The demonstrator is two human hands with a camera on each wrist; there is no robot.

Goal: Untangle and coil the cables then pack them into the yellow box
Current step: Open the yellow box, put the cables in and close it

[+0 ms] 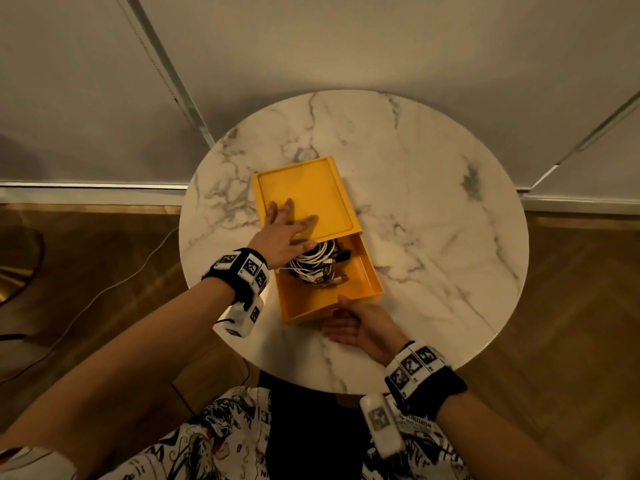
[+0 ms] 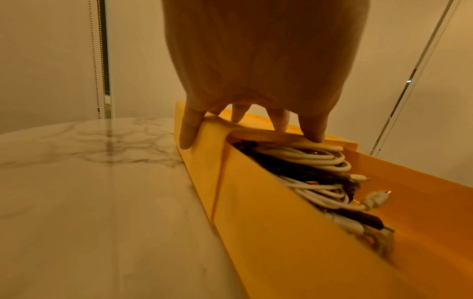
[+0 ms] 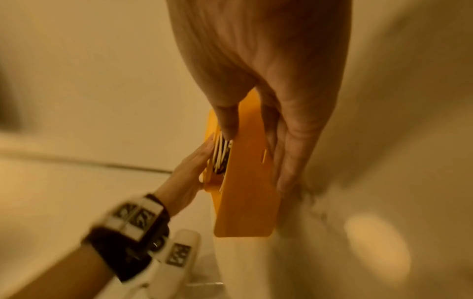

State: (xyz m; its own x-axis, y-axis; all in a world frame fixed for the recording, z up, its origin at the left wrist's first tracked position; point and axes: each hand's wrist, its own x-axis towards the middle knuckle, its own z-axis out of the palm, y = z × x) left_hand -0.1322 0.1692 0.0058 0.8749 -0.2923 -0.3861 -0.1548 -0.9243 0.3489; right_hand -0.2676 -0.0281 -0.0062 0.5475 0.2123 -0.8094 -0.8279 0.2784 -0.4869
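Box (image 1: 308,192) sits mid-table (image 1: 433,188), tray (image 1: 367,271) slid out toward the person, cables (image 1: 317,263) piled in it.

Head view looks steeply down over the round table (image 1: 433,209); both wrist views sit low and close, sharing the yellow box (image 2: 268,232) near its front edge.

Home interior, likely living room. Round table (image 1: 433,209) with white marble-look top, grey veining, side-table type. Wooden floor (image 1: 571,306) in herringbone pattern around it. Behind table, pale roller blinds (image 1: 346,46) reaching down to floor level, metal frame strips (image 1: 180,95) between panels, bead chain (image 2: 93,60) hanging beside one. Thin cable (image 1: 114,285) trailing over floor at left. Warm dim yellowish lighting. Person in printed casual shorts (image 1: 221,441).
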